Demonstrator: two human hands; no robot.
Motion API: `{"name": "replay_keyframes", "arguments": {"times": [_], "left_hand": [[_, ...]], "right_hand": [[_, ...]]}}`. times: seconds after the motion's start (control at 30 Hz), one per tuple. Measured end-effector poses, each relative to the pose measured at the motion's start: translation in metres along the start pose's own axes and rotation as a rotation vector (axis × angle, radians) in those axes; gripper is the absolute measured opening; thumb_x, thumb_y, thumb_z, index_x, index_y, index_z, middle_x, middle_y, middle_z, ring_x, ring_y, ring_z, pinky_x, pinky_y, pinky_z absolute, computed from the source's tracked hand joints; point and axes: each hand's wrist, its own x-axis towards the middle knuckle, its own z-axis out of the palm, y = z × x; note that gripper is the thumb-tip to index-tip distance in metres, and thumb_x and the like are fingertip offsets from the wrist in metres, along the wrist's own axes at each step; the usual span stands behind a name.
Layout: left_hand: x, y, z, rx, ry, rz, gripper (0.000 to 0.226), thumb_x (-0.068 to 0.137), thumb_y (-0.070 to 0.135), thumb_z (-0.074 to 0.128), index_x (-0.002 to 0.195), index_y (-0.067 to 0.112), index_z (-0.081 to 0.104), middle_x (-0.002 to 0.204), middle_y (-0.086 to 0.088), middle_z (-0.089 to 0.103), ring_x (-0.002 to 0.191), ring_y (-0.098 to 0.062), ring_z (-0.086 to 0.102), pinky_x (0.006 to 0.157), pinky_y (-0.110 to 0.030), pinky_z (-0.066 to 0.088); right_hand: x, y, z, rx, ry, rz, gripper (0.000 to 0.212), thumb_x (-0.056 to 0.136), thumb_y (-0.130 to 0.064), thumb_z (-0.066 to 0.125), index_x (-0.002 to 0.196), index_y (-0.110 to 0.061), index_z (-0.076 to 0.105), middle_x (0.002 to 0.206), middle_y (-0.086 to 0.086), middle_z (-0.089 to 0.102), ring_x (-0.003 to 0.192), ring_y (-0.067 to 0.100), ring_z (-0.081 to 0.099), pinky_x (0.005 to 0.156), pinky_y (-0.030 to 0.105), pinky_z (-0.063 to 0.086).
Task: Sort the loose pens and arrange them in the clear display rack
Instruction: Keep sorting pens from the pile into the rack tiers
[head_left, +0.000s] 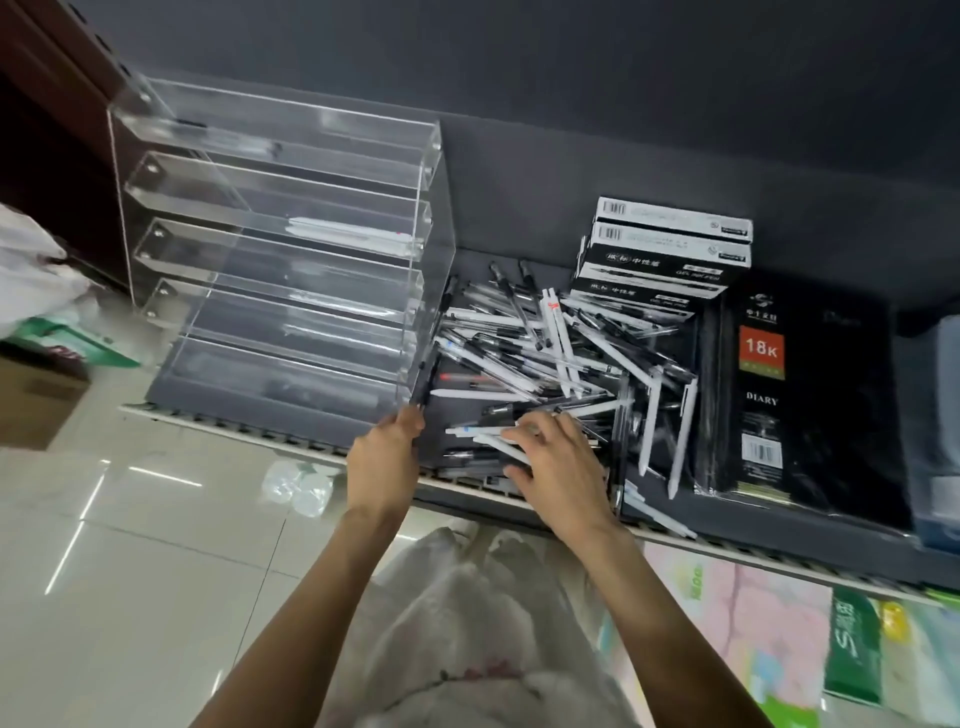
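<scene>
Black notebook (802, 395) reads "18K", "DIARY"

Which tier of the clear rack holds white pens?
The third tier from the top: white pens lie at its right end. In the other tiers of the rack no white pens show.
</scene>
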Motion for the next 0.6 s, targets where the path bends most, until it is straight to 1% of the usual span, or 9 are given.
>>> {"name": "replay_keyframes", "arguments": {"times": [0.07, 0.17, 0.23, 0.3, 0.37, 0.43, 0.47, 0.53, 0.6], "left_hand": [[0.002, 0.0, 0.003, 0.007, 0.041, 0.015, 0.027, 0.082, -0.007, 0.054, 0.101, 0.012, 0.058, 0.083, -0.014, 0.067, 0.066, -0.039, 0.064, 0.052, -0.033, 0.035], [0.001, -0.002, 0.004, 0.017, 0.097, 0.099, 0.039, 0.064, -0.015, 0.068, 0.093, 0.011, 0.065, 0.061, -0.01, 0.065, 0.04, -0.032, 0.056, 0.04, -0.024, 0.03], [0.0, -0.006, 0.009, 0.058, 0.112, 0.096, 0.049, 0.06, -0.015, 0.068, 0.101, 0.012, 0.065, 0.052, -0.008, 0.059, 0.032, -0.028, 0.048, 0.038, -0.022, 0.027], [-0.001, -0.006, 0.011, 0.099, 0.063, 0.045, 0.053, 0.069, -0.009, 0.061, 0.117, 0.014, 0.059, 0.053, -0.007, 0.057, 0.037, -0.025, 0.042, 0.04, -0.024, 0.03], [0.0, -0.003, 0.011, 0.132, -0.002, 0.033, 0.045, 0.085, 0.009, 0.057, 0.128, 0.019, 0.048, 0.068, -0.007, 0.064, 0.052, -0.025, 0.054, 0.048, -0.03, 0.041], [0.003, 0.002, 0.008, 0.23, -0.055, 0.057, 0.036, 0.093, 0.029, 0.055, 0.127, 0.021, 0.045, 0.088, -0.005, 0.069, 0.078, -0.025, 0.068, 0.06, -0.031, 0.048], [0.005, 0.004, 0.005, 0.28, -0.059, 0.07, 0.031, 0.094, 0.031, 0.054, 0.123, 0.021, 0.047, 0.092, -0.003, 0.07, 0.084, -0.024, 0.069, 0.06, -0.03, 0.047], [0.009, 0.001, 0.002, 0.292, -0.01, 0.086, 0.02, 0.094, 0.026, 0.055, 0.114, 0.022, 0.055, 0.085, -0.002, 0.07, 0.077, -0.024, 0.07, 0.054, -0.027, 0.041], [0.008, -0.006, 0.002, 0.191, 0.126, 0.109, 0.012, 0.084, 0.021, 0.067, 0.095, 0.02, 0.064, 0.067, -0.002, 0.066, 0.054, -0.028, 0.066, 0.045, -0.024, 0.035]], "right_hand": [[0.001, 0.0, 0.003, -0.021, 0.018, -0.006, 0.044, 0.065, -0.029, 0.084, 0.105, -0.018, 0.069, 0.102, 0.002, 0.063, 0.095, 0.024, 0.056, 0.083, 0.035, 0.052], [0.003, 0.001, 0.006, -0.062, 0.029, -0.015, 0.046, 0.062, -0.03, 0.086, 0.103, -0.019, 0.07, 0.099, 0.001, 0.063, 0.093, 0.022, 0.056, 0.083, 0.034, 0.052], [0.005, 0.001, 0.008, -0.083, 0.036, -0.011, 0.044, 0.064, -0.028, 0.085, 0.104, -0.019, 0.07, 0.098, 0.001, 0.062, 0.093, 0.022, 0.055, 0.084, 0.035, 0.051], [0.006, 0.0, 0.01, -0.097, 0.045, -0.007, 0.041, 0.066, -0.027, 0.084, 0.103, -0.019, 0.069, 0.098, 0.002, 0.061, 0.093, 0.023, 0.055, 0.084, 0.035, 0.051], [0.007, -0.001, 0.011, -0.099, 0.047, -0.006, 0.039, 0.067, -0.027, 0.083, 0.102, -0.019, 0.069, 0.099, 0.002, 0.061, 0.093, 0.023, 0.054, 0.083, 0.035, 0.05], [0.007, -0.001, 0.011, -0.096, 0.045, -0.009, 0.039, 0.067, -0.027, 0.083, 0.103, -0.018, 0.068, 0.1, 0.002, 0.061, 0.094, 0.023, 0.054, 0.084, 0.035, 0.05], [0.007, -0.001, 0.011, -0.092, 0.048, -0.013, 0.039, 0.068, -0.027, 0.082, 0.103, -0.018, 0.068, 0.1, 0.002, 0.061, 0.094, 0.023, 0.054, 0.084, 0.035, 0.05], [0.006, 0.0, 0.012, -0.08, 0.058, -0.023, 0.04, 0.067, -0.024, 0.083, 0.104, -0.017, 0.068, 0.1, 0.003, 0.06, 0.094, 0.025, 0.054, 0.084, 0.037, 0.051], [0.006, 0.001, 0.012, -0.075, 0.072, -0.037, 0.041, 0.066, -0.02, 0.083, 0.104, -0.016, 0.069, 0.1, 0.004, 0.06, 0.093, 0.025, 0.055, 0.084, 0.038, 0.052]]}}
